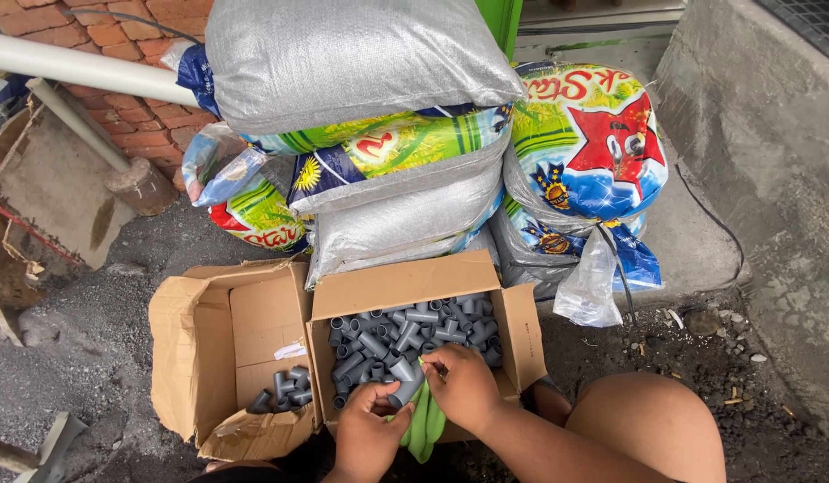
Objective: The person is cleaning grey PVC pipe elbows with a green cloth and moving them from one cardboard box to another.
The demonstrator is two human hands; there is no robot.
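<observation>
An open cardboard box [405,284] on the ground holds several small grey pipe fittings [405,331]. My left hand [365,434] and my right hand [463,385] meet at the box's near edge. Together they grip one grey fitting [405,390] and a green cloth [425,427] that hangs down between them. A second open cardboard box [213,358] lies to the left. It holds a few grey fittings [284,389] in its near corner.
Stacked woven sacks [361,54] and printed bags [584,134] stand right behind the boxes. A brick wall [137,116] and a white pipe [83,67] are at upper left, a concrete wall [772,152] at right. My bare knee [651,429] is at lower right on gravelly ground.
</observation>
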